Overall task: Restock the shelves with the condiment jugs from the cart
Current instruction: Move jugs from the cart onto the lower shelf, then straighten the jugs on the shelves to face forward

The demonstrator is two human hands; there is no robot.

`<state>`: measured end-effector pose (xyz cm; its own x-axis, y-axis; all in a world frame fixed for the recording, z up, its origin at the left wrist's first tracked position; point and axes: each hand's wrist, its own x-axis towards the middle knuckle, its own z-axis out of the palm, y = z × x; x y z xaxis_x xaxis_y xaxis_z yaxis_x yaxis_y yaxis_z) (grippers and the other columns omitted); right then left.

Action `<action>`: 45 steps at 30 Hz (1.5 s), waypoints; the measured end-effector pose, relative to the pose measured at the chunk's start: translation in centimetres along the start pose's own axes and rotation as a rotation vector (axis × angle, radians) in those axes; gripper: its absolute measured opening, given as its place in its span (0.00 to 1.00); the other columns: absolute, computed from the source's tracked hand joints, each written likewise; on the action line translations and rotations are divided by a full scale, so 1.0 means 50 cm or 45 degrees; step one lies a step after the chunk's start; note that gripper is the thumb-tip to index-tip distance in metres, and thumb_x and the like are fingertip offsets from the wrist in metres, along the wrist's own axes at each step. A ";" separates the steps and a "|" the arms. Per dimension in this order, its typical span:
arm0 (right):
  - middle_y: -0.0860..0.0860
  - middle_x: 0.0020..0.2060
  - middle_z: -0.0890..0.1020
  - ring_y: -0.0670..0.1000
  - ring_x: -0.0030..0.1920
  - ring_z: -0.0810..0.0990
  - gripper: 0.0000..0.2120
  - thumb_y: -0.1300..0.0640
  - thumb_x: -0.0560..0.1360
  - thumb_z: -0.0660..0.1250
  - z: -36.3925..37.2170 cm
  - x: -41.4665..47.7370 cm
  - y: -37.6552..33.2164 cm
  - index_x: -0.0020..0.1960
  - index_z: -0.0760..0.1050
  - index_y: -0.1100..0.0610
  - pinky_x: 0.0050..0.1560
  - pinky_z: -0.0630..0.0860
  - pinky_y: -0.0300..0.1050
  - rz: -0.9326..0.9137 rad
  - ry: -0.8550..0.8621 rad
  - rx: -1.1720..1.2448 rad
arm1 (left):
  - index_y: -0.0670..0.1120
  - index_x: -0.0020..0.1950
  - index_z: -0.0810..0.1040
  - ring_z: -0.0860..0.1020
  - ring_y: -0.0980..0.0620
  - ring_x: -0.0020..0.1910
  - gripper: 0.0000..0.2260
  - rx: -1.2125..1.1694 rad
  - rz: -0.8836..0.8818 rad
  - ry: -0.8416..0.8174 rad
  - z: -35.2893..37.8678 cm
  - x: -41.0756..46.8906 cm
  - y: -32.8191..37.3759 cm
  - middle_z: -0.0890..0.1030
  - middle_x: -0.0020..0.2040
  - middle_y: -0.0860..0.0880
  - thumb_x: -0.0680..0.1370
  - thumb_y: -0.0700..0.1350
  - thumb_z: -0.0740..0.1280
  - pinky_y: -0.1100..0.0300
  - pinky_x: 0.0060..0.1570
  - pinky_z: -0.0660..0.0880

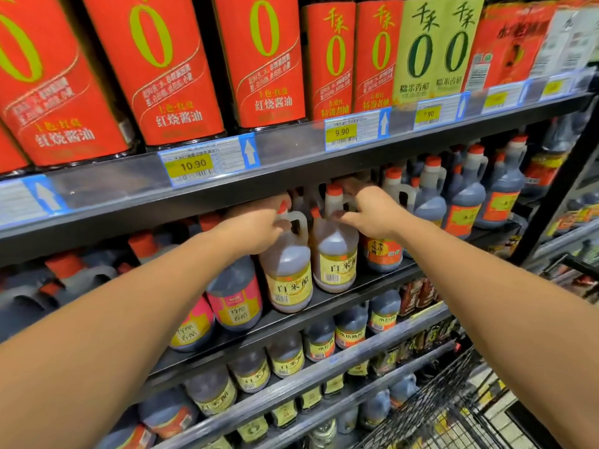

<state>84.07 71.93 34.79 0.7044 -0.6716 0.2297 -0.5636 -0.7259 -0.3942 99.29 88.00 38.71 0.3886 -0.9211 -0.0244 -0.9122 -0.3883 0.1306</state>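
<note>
A: Status: both jugs stand upright in the front row of the middle shelf (330, 298), side by side, touching or nearly so. The left hand (259, 231) has its fingers curled round the handle of the left jug (288, 277). The right hand (376, 215) grips the right jug (335, 257) at handle and neck, fingers wrapped, thumb in front.

B: So we're at set-down, not release?

A: That's our read. The bases look seated on the shelf board, but the hands hide the tops, so we can't confirm the full weight is down.

B: Clearance?

A: Tight. The caps sit just under the upper shelf rail (291, 163). We push back level with no lift, or a cap catches the rail.

B: Neighbours?

A: Pink-label jug (235, 303) just to the left. Orange-label jug (384, 254) on the right, touching or just beside. We slide straight in with no yaw, so neither gets shoved off line.

B: Facing?

A: Yellow labels face forward. We square both to the shelf edge, then let go one hand at a time and check that nothing rocks.

B: Then the cart (437, 400)?

A: Yes, wire basket at lower right. We can't tell from here how many jugs are left in it.
</note>
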 end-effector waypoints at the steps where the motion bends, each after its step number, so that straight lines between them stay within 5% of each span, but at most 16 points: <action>1: 0.55 0.38 0.79 0.53 0.36 0.76 0.21 0.49 0.77 0.68 0.002 0.001 -0.001 0.64 0.68 0.58 0.38 0.76 0.48 0.001 0.007 0.002 | 0.42 0.52 0.76 0.72 0.46 0.46 0.13 -0.002 -0.008 0.000 0.001 0.001 0.003 0.73 0.44 0.45 0.83 0.49 0.57 0.61 0.44 0.63; 5: 0.52 0.33 0.74 0.50 0.32 0.72 0.26 0.49 0.77 0.68 0.011 0.004 0.000 0.69 0.66 0.58 0.30 0.69 0.46 0.003 0.044 0.003 | 0.41 0.53 0.76 0.70 0.49 0.44 0.15 -0.033 -0.038 -0.019 0.002 0.005 0.012 0.72 0.43 0.47 0.83 0.51 0.56 0.60 0.45 0.64; 9: 0.47 0.30 0.68 0.45 0.30 0.67 0.26 0.49 0.76 0.69 0.014 0.004 0.001 0.70 0.65 0.57 0.28 0.60 0.42 0.018 0.083 0.024 | 0.45 0.37 0.65 0.69 0.50 0.40 0.16 0.010 -0.056 0.015 -0.002 -0.006 0.014 0.69 0.35 0.49 0.83 0.50 0.57 0.59 0.43 0.63; 12: 0.48 0.29 0.68 0.46 0.29 0.67 0.26 0.51 0.76 0.69 0.013 -0.002 -0.002 0.70 0.65 0.57 0.27 0.60 0.43 0.006 0.081 0.064 | 0.41 0.45 0.75 0.71 0.48 0.43 0.14 0.046 -0.040 0.005 -0.009 -0.013 0.013 0.72 0.40 0.47 0.83 0.49 0.57 0.59 0.44 0.65; 15: 0.51 0.27 0.69 0.49 0.28 0.69 0.12 0.52 0.77 0.68 0.010 -0.014 -0.011 0.52 0.72 0.59 0.31 0.64 0.44 0.040 0.053 -0.002 | 0.40 0.49 0.75 0.71 0.47 0.43 0.14 0.063 -0.026 -0.008 -0.012 -0.018 0.014 0.74 0.43 0.45 0.83 0.49 0.57 0.59 0.43 0.64; 18: 0.52 0.27 0.66 0.50 0.28 0.66 0.20 0.51 0.77 0.68 0.009 -0.029 -0.015 0.33 0.62 0.57 0.31 0.61 0.45 0.074 0.052 -0.019 | 0.40 0.42 0.71 0.73 0.47 0.40 0.18 -0.002 0.007 0.032 -0.005 -0.024 0.004 0.73 0.35 0.49 0.82 0.53 0.58 0.56 0.34 0.63; 22: 0.51 0.43 0.73 0.53 0.46 0.73 0.16 0.46 0.76 0.67 0.005 -0.064 -0.011 0.51 0.69 0.59 0.42 0.71 0.49 0.021 0.166 -0.007 | 0.44 0.62 0.72 0.74 0.48 0.40 0.18 0.026 0.253 0.263 0.008 -0.039 -0.007 0.71 0.36 0.53 0.79 0.56 0.62 0.56 0.36 0.64; 25: 0.51 0.54 0.74 0.55 0.58 0.74 0.21 0.48 0.76 0.68 -0.004 -0.105 0.000 0.63 0.69 0.58 0.51 0.72 0.48 -0.064 0.282 0.038 | 0.53 0.73 0.63 0.75 0.48 0.59 0.29 0.009 0.467 0.362 0.032 -0.057 0.001 0.77 0.57 0.51 0.75 0.60 0.65 0.52 0.49 0.76; 28: 0.52 0.69 0.72 0.53 0.68 0.70 0.29 0.48 0.76 0.68 -0.007 -0.159 0.018 0.73 0.64 0.55 0.64 0.73 0.53 -0.036 0.354 0.064 | 0.53 0.75 0.63 0.66 0.49 0.71 0.32 0.046 0.575 0.453 0.064 -0.066 0.020 0.66 0.73 0.51 0.74 0.62 0.65 0.48 0.60 0.74; 34: 0.50 0.67 0.73 0.52 0.68 0.71 0.26 0.48 0.78 0.67 -0.002 -0.281 0.035 0.73 0.65 0.53 0.62 0.74 0.55 0.159 0.424 -0.009 | 0.48 0.70 0.70 0.62 0.46 0.75 0.30 0.086 0.779 0.593 0.101 -0.068 0.048 0.69 0.72 0.47 0.73 0.62 0.60 0.41 0.65 0.65; 45: 0.47 0.67 0.72 0.48 0.69 0.70 0.26 0.46 0.78 0.65 0.079 -0.521 -0.004 0.73 0.65 0.51 0.68 0.71 0.49 0.697 0.369 -0.145 | 0.49 0.71 0.70 0.62 0.45 0.74 0.30 -0.124 1.070 0.345 0.238 -0.098 0.049 0.68 0.72 0.48 0.73 0.62 0.62 0.44 0.72 0.58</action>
<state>67.55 90.19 25.35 0.1643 -0.9516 0.2596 -0.8630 -0.2662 -0.4295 93.59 91.20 27.37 -0.3755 -0.8576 0.3515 -0.8997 0.4284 0.0838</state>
